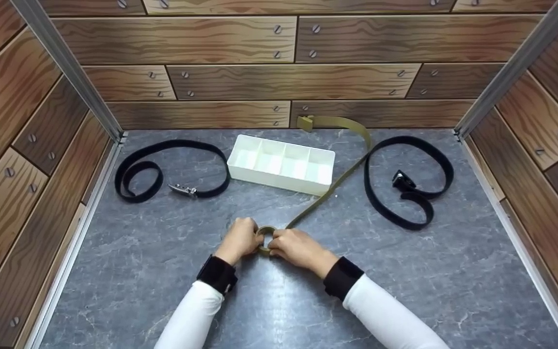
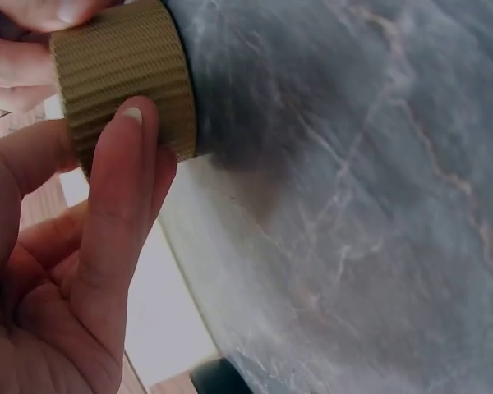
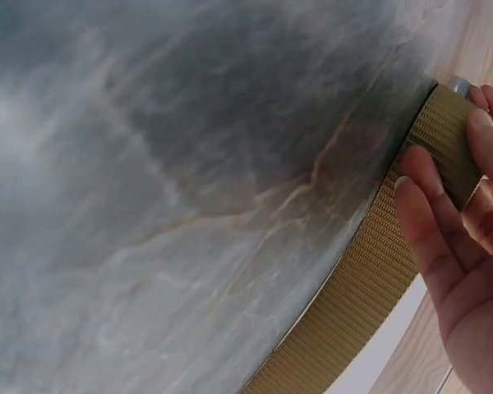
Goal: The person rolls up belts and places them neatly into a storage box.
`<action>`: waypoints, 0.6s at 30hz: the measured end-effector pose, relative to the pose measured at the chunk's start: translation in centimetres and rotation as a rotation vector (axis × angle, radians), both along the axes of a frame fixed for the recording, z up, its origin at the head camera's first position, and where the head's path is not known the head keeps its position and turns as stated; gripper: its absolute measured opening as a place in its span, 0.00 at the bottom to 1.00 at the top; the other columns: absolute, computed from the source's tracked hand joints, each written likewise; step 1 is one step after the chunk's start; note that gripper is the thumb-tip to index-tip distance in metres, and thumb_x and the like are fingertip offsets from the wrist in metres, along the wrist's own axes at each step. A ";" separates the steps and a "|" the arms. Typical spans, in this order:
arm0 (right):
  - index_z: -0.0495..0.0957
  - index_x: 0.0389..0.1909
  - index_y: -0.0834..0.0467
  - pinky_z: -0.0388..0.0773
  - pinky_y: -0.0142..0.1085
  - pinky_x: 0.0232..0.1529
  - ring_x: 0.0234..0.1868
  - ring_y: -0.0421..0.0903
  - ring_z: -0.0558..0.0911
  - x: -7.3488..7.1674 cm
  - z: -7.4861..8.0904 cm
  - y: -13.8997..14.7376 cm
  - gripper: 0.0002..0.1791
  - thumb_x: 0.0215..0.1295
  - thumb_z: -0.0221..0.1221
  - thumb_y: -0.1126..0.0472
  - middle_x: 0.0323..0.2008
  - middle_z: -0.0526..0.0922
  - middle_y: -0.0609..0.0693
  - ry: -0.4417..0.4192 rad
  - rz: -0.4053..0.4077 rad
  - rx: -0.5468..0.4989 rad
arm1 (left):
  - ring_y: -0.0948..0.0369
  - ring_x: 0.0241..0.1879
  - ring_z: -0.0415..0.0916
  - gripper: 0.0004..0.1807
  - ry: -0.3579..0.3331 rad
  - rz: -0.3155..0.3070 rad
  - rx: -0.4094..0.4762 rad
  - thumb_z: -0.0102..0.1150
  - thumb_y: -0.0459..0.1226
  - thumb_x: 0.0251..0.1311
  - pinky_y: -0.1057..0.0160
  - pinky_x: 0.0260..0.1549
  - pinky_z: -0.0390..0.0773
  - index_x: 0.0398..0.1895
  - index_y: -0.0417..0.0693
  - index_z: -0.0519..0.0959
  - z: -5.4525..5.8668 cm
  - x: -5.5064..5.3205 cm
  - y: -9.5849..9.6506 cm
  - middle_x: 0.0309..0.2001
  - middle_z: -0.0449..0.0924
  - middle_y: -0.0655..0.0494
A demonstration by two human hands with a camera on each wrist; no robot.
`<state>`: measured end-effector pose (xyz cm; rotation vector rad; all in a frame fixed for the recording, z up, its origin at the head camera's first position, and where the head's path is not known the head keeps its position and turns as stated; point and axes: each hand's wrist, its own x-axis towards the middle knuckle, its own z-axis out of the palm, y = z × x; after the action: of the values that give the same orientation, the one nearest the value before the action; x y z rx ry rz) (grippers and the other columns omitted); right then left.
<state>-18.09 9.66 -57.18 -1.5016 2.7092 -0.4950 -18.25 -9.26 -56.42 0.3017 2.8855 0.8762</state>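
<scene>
2 arms reach forward from the bottom edge, slanting inward. Left arm [image 1: 187, 317] the steeper; right arm [image 1: 390, 315] more oblique. White sleeves, 1 black band at each wrist. Left hand [image 1: 240, 238] and right hand [image 1: 301, 247] close, a small gap between, fingers pointing toward each other. Backs up. Both gripping, fingers bent. Palms partly visible in the 2 wrist views.

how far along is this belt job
Early, it seems. Done: a small loop is formed at the near end of the olive belt. In hand: the left grip and right grip both hold that loop. Probably remaining: the belt's long stretch, uncoiled to its buckle; the left black belt and right black belt, loosely curled; and the white box, which looks empty.
</scene>
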 end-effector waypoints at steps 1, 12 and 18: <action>0.86 0.37 0.53 0.79 0.35 0.35 0.31 0.43 0.81 0.0 0.0 0.0 0.05 0.63 0.65 0.58 0.33 0.82 0.47 -0.007 0.003 0.002 | 0.59 0.17 0.72 0.11 -0.007 0.000 -0.002 0.64 0.31 0.51 0.61 0.20 0.74 0.14 0.44 0.78 0.1 0.0 0.0 0.15 0.75 0.56; 0.85 0.34 0.53 0.79 0.37 0.35 0.33 0.44 0.82 -0.6 0.1 0.5 0.02 0.61 0.65 0.60 0.35 0.82 0.46 0.003 0.010 -0.008 | 0.57 0.21 0.72 0.11 0.109 -0.081 -0.092 0.61 0.33 0.57 0.56 0.22 0.73 0.17 0.49 0.77 -0.5 -0.3 -0.2 0.21 0.77 0.55; 0.84 0.34 0.53 0.78 0.38 0.29 0.27 0.45 0.82 -0.4 -0.3 0.0 0.03 0.63 0.65 0.58 0.31 0.81 0.46 0.092 -0.025 -0.005 | 0.51 0.29 0.80 0.02 0.087 0.016 -0.072 0.62 0.32 0.54 0.52 0.30 0.78 0.27 0.45 0.83 -0.4 -0.1 0.3 0.29 0.83 0.49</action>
<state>-18.51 9.62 -57.49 -1.5305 2.8005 -0.4447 -18.31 -8.97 -56.83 0.3177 2.9954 0.7785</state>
